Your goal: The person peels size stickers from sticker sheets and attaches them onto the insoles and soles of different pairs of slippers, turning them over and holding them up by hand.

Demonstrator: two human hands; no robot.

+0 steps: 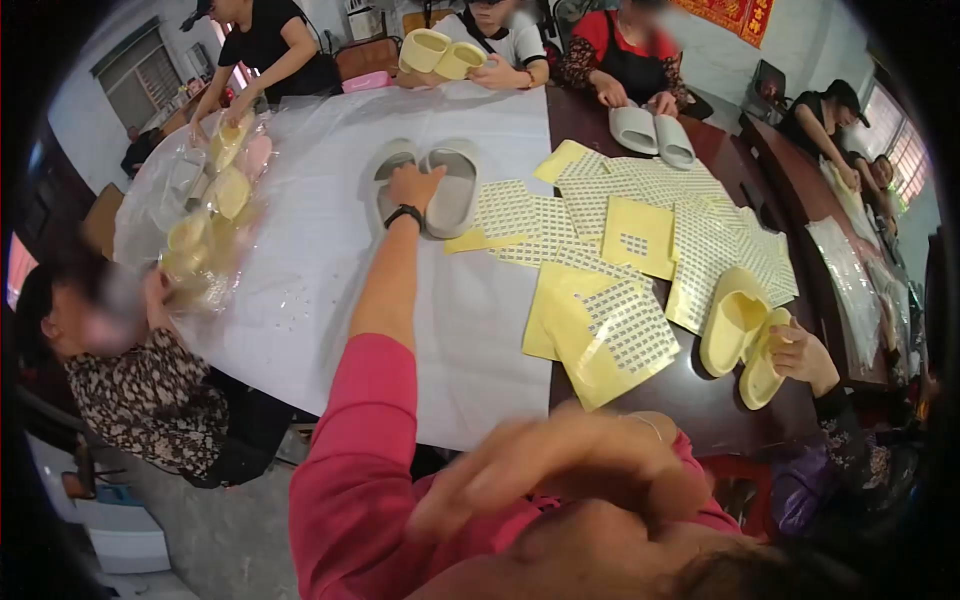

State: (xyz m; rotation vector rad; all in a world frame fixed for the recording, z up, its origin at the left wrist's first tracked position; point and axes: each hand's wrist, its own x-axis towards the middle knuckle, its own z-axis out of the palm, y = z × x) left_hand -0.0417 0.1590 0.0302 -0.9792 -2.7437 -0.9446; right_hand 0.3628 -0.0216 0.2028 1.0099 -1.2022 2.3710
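On the white-covered table, a pair of grey slippers (455,190) lies side by side. My left hand (412,185), a dark band at its wrist, reaches out and grips the pair where the two inner edges meet. Close to my chest, my right hand (545,460) is smeared by motion, so its fingers cannot be made out; nothing shows clearly in it. Just right of the slippers spread yellow sheets of small printed stickers (505,212), several of them overlapping.
At right, another person's hand (797,355) holds yellow slippers (735,320). Across the table, people handle yellow slippers (425,52) and pale grey slippers (634,130). At left, people's hands are at plastic-bagged slippers (232,190). Clear bags (845,280) lie on a farther table.
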